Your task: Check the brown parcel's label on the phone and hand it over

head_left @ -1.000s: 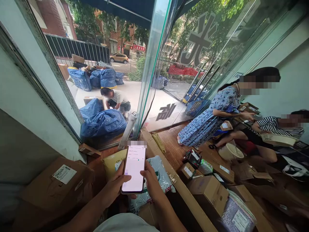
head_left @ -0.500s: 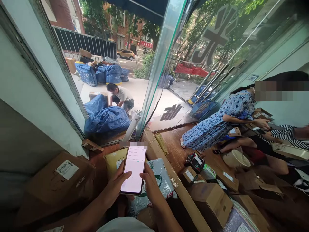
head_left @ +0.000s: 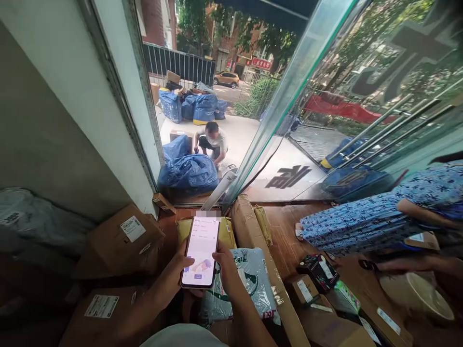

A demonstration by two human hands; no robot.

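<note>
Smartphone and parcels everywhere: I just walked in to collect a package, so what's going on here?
A person holds a lit smartphone in both hands, left hand and right hand, above a grey mailer bag and a labelled cardboard box. Outside, another person crouches by blue sacks. A person in a blue patterned dress is at the right.

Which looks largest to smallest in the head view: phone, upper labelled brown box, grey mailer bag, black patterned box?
1. upper labelled brown box
2. grey mailer bag, partly hidden, so this ranking is unsure
3. phone, nearest the camera, so flattered
4. black patterned box
</note>
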